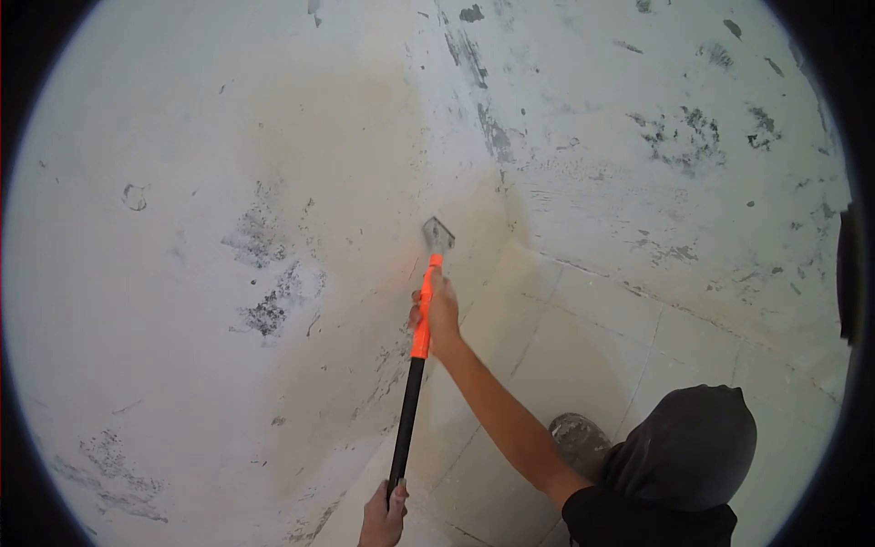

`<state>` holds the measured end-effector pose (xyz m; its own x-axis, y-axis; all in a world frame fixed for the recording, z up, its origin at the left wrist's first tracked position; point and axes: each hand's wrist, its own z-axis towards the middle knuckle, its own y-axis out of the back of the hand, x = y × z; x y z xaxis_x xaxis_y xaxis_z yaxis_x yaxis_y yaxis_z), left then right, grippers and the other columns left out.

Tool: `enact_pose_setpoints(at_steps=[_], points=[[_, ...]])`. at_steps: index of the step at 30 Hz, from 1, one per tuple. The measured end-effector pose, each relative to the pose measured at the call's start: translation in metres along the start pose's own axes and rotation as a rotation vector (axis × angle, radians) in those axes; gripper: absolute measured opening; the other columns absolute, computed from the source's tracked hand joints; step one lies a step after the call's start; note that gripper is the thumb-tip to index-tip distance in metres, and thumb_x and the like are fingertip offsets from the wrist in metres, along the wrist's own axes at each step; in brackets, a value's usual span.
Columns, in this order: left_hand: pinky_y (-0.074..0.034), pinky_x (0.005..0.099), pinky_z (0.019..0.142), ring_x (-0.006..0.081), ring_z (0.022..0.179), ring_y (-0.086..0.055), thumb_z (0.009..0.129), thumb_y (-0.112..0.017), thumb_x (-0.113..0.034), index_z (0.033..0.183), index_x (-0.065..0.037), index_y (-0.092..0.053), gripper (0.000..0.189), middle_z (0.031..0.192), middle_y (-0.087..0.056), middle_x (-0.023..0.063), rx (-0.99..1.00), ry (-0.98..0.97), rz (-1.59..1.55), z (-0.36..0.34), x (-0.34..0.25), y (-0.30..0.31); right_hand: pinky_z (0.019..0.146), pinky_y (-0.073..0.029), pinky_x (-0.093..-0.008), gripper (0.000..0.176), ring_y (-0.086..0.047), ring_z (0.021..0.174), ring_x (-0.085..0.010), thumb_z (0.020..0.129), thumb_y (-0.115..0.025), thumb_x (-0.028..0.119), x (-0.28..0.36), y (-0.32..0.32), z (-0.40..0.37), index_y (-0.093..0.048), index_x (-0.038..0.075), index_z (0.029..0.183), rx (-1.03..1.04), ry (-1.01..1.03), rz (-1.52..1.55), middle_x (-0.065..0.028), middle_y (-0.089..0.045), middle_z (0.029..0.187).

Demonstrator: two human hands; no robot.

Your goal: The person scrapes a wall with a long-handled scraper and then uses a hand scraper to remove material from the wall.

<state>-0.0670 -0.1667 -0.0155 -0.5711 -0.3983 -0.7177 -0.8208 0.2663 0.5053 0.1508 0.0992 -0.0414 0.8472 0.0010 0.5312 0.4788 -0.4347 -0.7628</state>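
Note:
A long-handled scraper (407, 415) slants up from the bottom of the head view, with a black shaft, an orange upper grip and a grey metal head. My right hand (444, 310) is wrapped round the orange grip just below the head. Lower down, my left hand (384, 515) grips the black shaft near the bottom edge of the view. The scraper's head (438, 236) overlaps the pale wall (365, 182) close to the corner where two walls meet, above the floor.
The right-hand wall (592, 182) carries dark flaked patches, as does the left one. Pale dusty tiles cover the floor (583, 337). A dusty shoe (579, 439) and a knee in dark cloth (693, 447) are at lower right. Something dark (849, 273) stands at the right edge.

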Motion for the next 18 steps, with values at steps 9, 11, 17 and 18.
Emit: enact_pose_setpoints(at_steps=[9,11,17,18], points=[[-0.038,0.0274,0.049,0.0088,0.054,-0.046,0.103,-0.049,-0.043,0.093,-0.002,-0.055,0.043,0.059,-0.048,0.0001,-0.054,-0.144,0.117,0.016,-0.001,0.0,0.037,-0.038,-0.0324,0.036,-0.041,0.043,-0.0131,0.104,-0.036,0.045,-0.006,0.01,0.014,-0.038,0.012,0.119,0.015,0.03,-0.101,-0.004,-0.046,0.079],[-0.04,0.0295,0.054,0.0114,0.06,-0.046,0.099,-0.045,-0.059,0.1,-0.006,-0.058,0.055,0.069,-0.049,0.0001,-0.075,-0.285,0.1,0.005,0.002,-0.004,0.037,-0.038,-0.0323,0.035,-0.041,0.043,-0.0131,0.104,-0.036,0.044,-0.01,0.007,0.008,-0.037,0.012,0.12,0.001,0.046,-0.112,-0.0041,-0.046,0.08],[-0.042,0.0314,0.054,0.0138,0.056,-0.051,0.102,-0.048,-0.05,0.093,-0.001,-0.057,0.051,0.061,-0.052,0.0051,-0.013,-0.091,0.179,0.048,-0.001,0.008,0.038,-0.038,-0.033,0.036,-0.042,0.044,-0.013,0.104,-0.039,0.042,-0.002,0.007,0.032,-0.033,0.012,0.122,0.004,0.124,-0.135,-0.0051,-0.048,0.083],[-0.042,0.0312,0.054,0.0142,0.056,-0.052,0.101,-0.048,-0.051,0.093,-0.001,-0.057,0.051,0.061,-0.052,0.0057,-0.022,-0.118,0.147,0.048,0.005,0.005,0.037,-0.04,-0.0325,0.037,-0.044,0.044,-0.0135,0.104,-0.038,0.041,-0.002,0.008,0.03,-0.034,0.01,0.123,-0.003,0.119,-0.129,-0.006,-0.048,0.082]])
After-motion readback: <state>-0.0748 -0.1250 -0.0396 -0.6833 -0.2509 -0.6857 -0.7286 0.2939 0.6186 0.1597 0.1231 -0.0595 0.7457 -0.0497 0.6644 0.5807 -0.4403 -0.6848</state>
